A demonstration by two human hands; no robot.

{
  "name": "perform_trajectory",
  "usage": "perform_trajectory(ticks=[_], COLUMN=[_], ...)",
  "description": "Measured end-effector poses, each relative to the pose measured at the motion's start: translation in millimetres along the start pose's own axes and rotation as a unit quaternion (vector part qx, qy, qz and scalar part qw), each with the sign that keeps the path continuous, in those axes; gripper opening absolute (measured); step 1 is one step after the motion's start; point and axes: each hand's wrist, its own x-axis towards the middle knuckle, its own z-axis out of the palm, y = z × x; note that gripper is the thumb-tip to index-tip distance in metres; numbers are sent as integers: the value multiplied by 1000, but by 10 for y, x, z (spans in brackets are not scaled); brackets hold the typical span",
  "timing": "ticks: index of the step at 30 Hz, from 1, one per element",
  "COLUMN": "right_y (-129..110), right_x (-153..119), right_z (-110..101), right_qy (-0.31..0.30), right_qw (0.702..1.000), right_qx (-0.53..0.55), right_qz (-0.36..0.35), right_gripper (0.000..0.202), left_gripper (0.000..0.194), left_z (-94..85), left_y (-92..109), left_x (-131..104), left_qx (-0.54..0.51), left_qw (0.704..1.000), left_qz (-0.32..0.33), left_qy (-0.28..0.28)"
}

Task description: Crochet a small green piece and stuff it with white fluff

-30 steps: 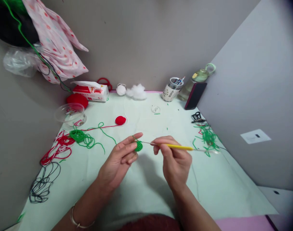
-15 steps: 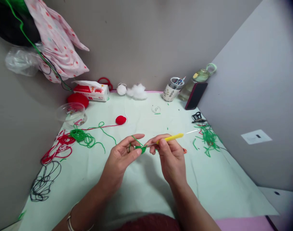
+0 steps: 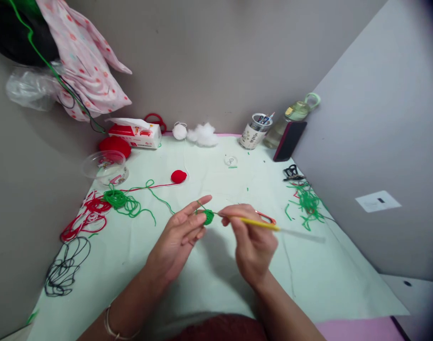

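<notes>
Between thumb and fingers, my left hand (image 3: 183, 232) pinches a small round piece of green crochet (image 3: 209, 217). Green yarn runs over its raised index finger and trails left to a loose green yarn tangle (image 3: 121, 201). My right hand (image 3: 254, 241) is closed around the yellow handle of a crochet hook (image 3: 261, 223). The hook's thin tip reaches toward the crochet piece; whether it sits inside a stitch I cannot tell. Its far metal end is blurred and points right. Partly behind my right hand lies an orange-handled tool (image 3: 266, 217).
Red yarn (image 3: 85, 220) and black cord (image 3: 67, 270) lie at the left edge. A small red ball (image 3: 178, 176) is mid-table. Behind are a tissue box (image 3: 140, 135), white stuffing (image 3: 202, 135), a pen can (image 3: 255, 132) and a phone (image 3: 289, 141). Green scraps (image 3: 309, 203) lie at right.
The crochet hook has swung so its rear end points down to the right instead of up. My left hand has turned, showing more of the green piece. More of the orange-handled tool is visible.
</notes>
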Motion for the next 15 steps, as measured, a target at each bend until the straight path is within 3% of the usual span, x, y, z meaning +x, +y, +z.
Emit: perform_trajectory(ticks=[3,6,8,10,13,15], right_y=[-11,-16,-17,-13,-3,-3], right_x=[80,102,73,28,-7,15], right_z=[-20,9,43,69,64,30], right_qy=[10,-30,-39,-35,-27,-10], right_qw=[984,981,990,999,993,997], right_qx=[141,146,98,25,-60,-33], right_qz=[112,127,93,11,-100,-64], right_gripper=[21,19,19,24,37,34], left_gripper=[40,41,41,44,43,38], left_z=[-21,-11,-1,4,1,-5], left_y=[41,11,-30,-63,-64,-37], left_x=[4,-16,-24,-19,10,35], left_qx=[18,83,105,92,22,-28], left_qw=[1000,995,991,991,999,1000], left_qz=[23,58,85,93,32,-13], left_qy=[-6,5,25,37,20,7])
